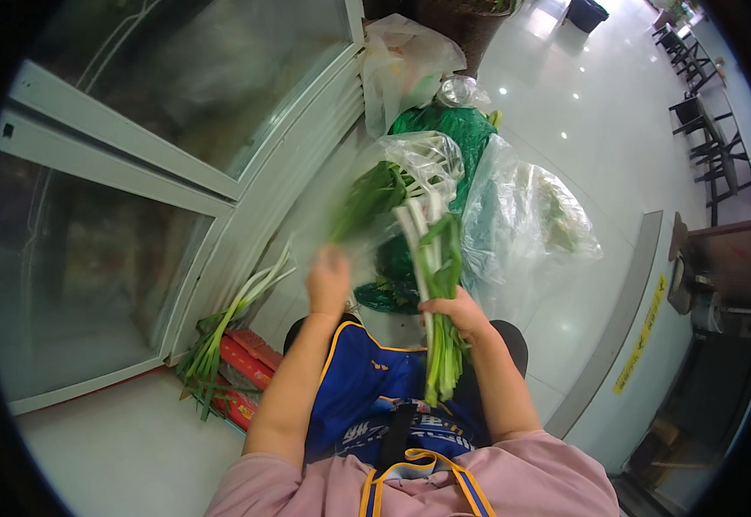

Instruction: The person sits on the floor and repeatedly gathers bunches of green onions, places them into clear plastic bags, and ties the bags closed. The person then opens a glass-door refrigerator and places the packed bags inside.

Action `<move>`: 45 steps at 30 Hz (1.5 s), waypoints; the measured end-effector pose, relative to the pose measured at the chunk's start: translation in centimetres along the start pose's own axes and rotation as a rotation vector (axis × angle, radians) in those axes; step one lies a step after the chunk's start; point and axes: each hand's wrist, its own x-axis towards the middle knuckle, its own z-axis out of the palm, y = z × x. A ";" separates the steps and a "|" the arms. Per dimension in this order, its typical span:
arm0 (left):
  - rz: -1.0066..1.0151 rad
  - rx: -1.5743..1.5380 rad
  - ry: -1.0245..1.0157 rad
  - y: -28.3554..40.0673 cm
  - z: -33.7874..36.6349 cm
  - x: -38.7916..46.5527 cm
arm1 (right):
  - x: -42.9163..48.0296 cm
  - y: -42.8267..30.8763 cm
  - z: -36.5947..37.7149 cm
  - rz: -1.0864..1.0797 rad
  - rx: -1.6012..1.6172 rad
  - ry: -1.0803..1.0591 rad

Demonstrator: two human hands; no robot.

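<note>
My right hand (456,315) is closed around a bundle of scallions (441,258). Their white ends point away from me, and cut-looking green ends hang over my apron (375,371). Motion blurs my left hand (329,279), which is beside the dark green leaves (369,197) of more scallions; whether its fingers grip anything is unclear. A clear plastic bag (430,155) partly covers the white stalks of those scallions, just beyond the bundle. Beneath and behind them lies a green plastic bag (472,129), with some leaves showing at its near end.
Loose scallions (240,316) lie across a red box (246,362) at my left, beside a glass-doored cabinet (220,194). Other translucent bags (505,213) stand to the right and far side. A large plant pot (469,32) stands beyond; a low ledge (608,336) runs along the right.
</note>
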 end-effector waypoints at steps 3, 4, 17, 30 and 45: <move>-0.046 0.309 0.534 -6.4 -0.8 4.5 | 4.1 -0.1 2.4 0.124 -0.033 -0.207; -0.205 0.165 0.433 -8.1 -0.6 5.4 | 5.8 0.1 3.2 0.133 -0.016 -0.221; -0.497 -0.177 -0.070 -17.8 3.1 9.9 | 19.9 3.3 5.7 0.124 0.097 0.066; -0.267 -0.496 -0.132 -10.1 -0.9 9.6 | 30.1 -2.8 3.1 -0.164 0.575 0.317; -0.464 -0.957 -0.278 -6.6 -3.8 10.0 | 35.2 5.7 3.3 -0.337 0.181 0.767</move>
